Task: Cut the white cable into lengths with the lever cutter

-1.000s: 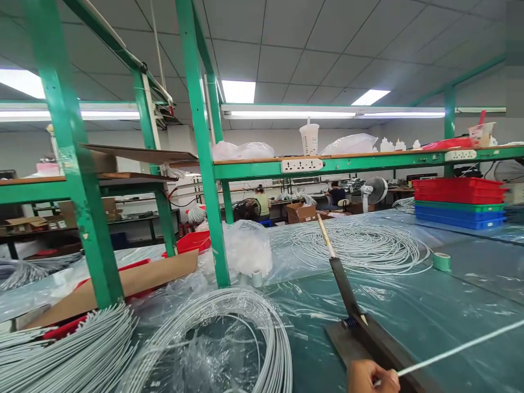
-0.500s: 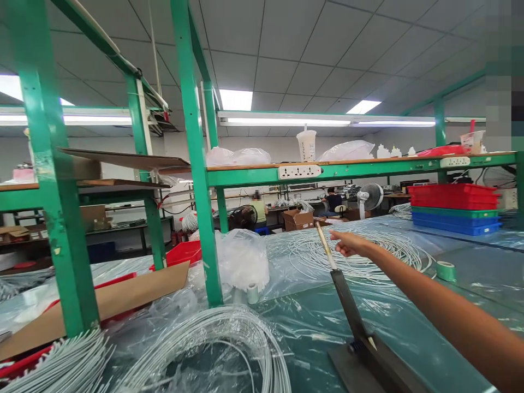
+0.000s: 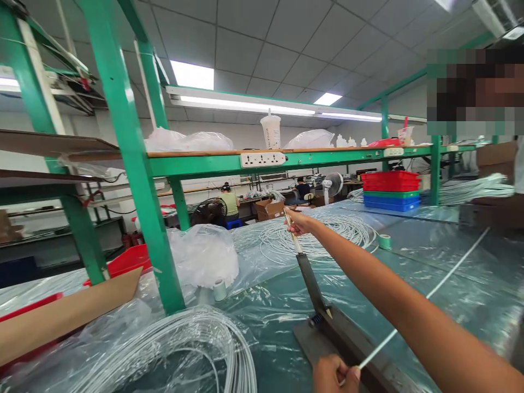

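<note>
My right hand [image 3: 298, 222] is closed round the pale handle [image 3: 293, 234] of a lever on a dark metal bench tool [image 3: 327, 322]. The lever is raised and leans away from the tool's base. At the bottom edge, my left hand [image 3: 333, 375] pinches the end of a thin white cable [image 3: 380, 346] beside the tool. The cable stretches up to the right, passing behind my right forearm, towards the far side of the table. Part of my left hand is cut off by the frame.
A coil of white cable [image 3: 213, 333] lies in front left, another coil [image 3: 327, 234] behind the lever. Green posts [image 3: 135, 180] and a shelf [image 3: 213, 164] frame the table. Stacked trays [image 3: 391, 191] and a green tape roll [image 3: 385, 242] stand right. A person [image 3: 470, 93] is at the far right.
My view has turned to the right. My right hand has gone from beside the lever handle to gripping it. My left hand and the stretched cable have come into view, as has the person.
</note>
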`<state>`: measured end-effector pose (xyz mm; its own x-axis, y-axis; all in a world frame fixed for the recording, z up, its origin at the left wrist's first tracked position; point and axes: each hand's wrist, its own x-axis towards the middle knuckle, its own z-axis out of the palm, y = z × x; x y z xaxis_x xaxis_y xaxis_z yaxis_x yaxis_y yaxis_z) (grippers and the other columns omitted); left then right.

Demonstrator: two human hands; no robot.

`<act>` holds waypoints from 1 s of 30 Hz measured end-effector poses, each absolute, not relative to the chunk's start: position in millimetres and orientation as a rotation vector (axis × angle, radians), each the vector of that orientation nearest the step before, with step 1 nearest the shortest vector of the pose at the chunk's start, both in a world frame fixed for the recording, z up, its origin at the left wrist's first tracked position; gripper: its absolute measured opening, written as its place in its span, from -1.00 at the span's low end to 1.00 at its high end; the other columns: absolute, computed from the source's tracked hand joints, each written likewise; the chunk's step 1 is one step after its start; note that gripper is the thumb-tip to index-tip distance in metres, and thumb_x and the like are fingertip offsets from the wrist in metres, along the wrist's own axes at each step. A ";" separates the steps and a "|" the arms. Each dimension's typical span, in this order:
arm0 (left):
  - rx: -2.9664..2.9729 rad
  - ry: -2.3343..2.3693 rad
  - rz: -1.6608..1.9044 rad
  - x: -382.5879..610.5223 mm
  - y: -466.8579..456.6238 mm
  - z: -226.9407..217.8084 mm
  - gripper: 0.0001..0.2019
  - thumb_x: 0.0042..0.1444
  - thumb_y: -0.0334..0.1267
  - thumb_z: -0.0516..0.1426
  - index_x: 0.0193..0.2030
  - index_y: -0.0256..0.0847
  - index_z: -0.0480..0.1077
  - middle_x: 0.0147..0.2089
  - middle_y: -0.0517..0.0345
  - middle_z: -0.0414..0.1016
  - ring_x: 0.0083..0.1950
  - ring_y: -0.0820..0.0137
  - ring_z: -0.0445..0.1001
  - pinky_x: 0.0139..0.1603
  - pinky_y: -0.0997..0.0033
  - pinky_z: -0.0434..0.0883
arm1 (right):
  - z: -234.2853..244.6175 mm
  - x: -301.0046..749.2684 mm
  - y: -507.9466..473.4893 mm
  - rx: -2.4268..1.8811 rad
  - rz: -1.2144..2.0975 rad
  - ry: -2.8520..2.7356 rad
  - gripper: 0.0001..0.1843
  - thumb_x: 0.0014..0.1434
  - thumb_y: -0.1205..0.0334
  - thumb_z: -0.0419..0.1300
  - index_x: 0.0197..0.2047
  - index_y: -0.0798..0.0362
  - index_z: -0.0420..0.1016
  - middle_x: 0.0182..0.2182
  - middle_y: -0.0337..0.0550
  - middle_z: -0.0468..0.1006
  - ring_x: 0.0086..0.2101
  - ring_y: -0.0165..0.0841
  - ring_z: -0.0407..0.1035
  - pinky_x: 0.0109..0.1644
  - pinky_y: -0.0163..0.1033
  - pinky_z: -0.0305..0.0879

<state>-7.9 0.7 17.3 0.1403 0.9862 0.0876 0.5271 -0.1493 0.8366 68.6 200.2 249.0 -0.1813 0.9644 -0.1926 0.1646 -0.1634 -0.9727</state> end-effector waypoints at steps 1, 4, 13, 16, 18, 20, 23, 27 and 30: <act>1.739 1.448 0.916 -6.8 1.0 16.6 -0.67 -0.19 0.01 0.10 -0.71 -0.22 0.26 -0.66 0.18 0.29 -0.51 0.40 0.30 -0.49 0.48 0.21 | 251.8 73.2 196.2 -1.337 1.425 -1.385 -0.37 0.13 -0.22 -0.35 -0.32 0.15 0.23 -0.64 -0.27 0.23 -0.69 -0.58 0.08 -0.62 -0.45 0.09; 1.624 1.357 0.960 -4.2 1.4 17.9 -0.57 -0.19 0.14 0.04 -0.74 -0.21 0.19 -0.73 0.26 0.14 -0.62 0.49 0.15 -0.57 0.49 0.09 | 260.9 92.4 175.6 -1.239 1.458 -1.416 -0.32 0.08 -0.27 -0.41 -0.31 0.11 0.24 -0.67 -0.24 0.27 -0.70 -0.55 0.15 -0.61 -0.45 0.16; 1.461 1.251 1.205 3.1 -8.3 38.9 -0.61 -0.18 0.04 0.05 -0.73 -0.16 0.01 -0.71 0.39 -0.11 -0.62 0.57 -0.09 -0.58 0.50 -0.07 | 280.7 169.3 61.4 -1.051 1.630 -1.456 -0.46 0.16 -0.16 -0.34 -0.19 0.10 0.19 -0.47 0.02 0.48 -0.51 -0.41 0.40 -0.49 -0.39 0.35; 1.576 1.353 1.189 0.5 -11.5 46.3 -0.65 -0.12 -0.08 0.04 -0.72 -0.16 -0.01 -0.68 0.36 -0.07 -0.59 0.53 0.00 -0.55 0.50 -0.03 | 273.7 185.6 21.0 -1.120 1.670 -1.461 -0.68 0.19 0.00 -0.17 -0.27 0.09 0.18 -0.50 -0.01 0.49 -0.55 -0.44 0.39 -0.53 -0.44 0.33; 1.711 1.465 1.078 -3.9 -15.3 50.5 -0.68 -0.08 -0.14 0.03 -0.71 -0.18 0.04 -0.67 0.31 0.05 -0.56 0.48 0.12 -0.52 0.49 0.01 | 264.6 193.9 -3.4 -1.149 1.675 -1.461 -0.79 0.18 0.11 -0.08 -0.32 0.09 0.18 -0.52 -0.04 0.49 -0.58 -0.46 0.37 -0.57 -0.48 0.30; 1.860 1.581 0.946 -7.9 -21.2 55.8 -0.73 -0.02 -0.19 0.01 -0.66 -0.21 0.17 -0.62 0.22 0.23 -0.50 0.41 0.27 -0.49 0.47 0.05 | 253.8 201.0 -24.9 -1.160 1.668 -1.439 -0.86 0.15 0.18 -0.02 -0.32 0.09 0.19 -0.52 -0.07 0.48 -0.61 -0.49 0.35 -0.59 -0.51 0.28; 2.100 1.763 0.692 -8.0 -32.2 66.7 -0.79 0.09 -0.27 -0.05 -0.43 -0.21 0.36 -0.43 0.05 0.46 -0.34 0.24 0.43 -0.44 0.42 0.14 | 238.4 208.8 -50.7 -1.208 1.688 -1.395 -0.81 0.12 0.21 0.01 -0.18 0.07 0.23 -0.52 -0.11 0.46 -0.63 -0.53 0.32 -0.60 -0.53 0.26; 2.376 1.843 0.299 0.2 -43.1 79.7 -0.68 0.15 -0.41 -0.17 -0.13 -0.20 0.36 -0.34 -0.09 0.51 -0.26 0.12 0.46 -0.37 0.29 0.25 | 225.9 212.8 -70.3 -1.265 1.709 -1.363 -0.56 0.09 0.21 0.02 0.06 0.04 0.11 -0.52 -0.14 0.42 -0.61 -0.52 0.32 -0.60 -0.52 0.25; 2.404 1.822 0.271 1.2 -44.1 82.2 -0.64 0.13 -0.48 -0.19 -0.09 -0.22 0.34 -0.32 -0.11 0.51 -0.26 0.15 0.46 -0.36 0.32 0.26 | 223.9 211.6 -74.8 -1.281 1.692 -1.336 -0.51 0.08 0.22 0.03 0.09 0.06 0.09 -0.54 -0.18 0.40 -0.63 -0.55 0.29 -0.61 -0.54 0.23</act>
<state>1.2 -44.1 82.2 0.2628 0.9621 0.0734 0.9419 -0.2723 0.1969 211.6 -74.8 223.9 -0.3346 0.8909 -0.3071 0.0918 -0.2935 -0.9515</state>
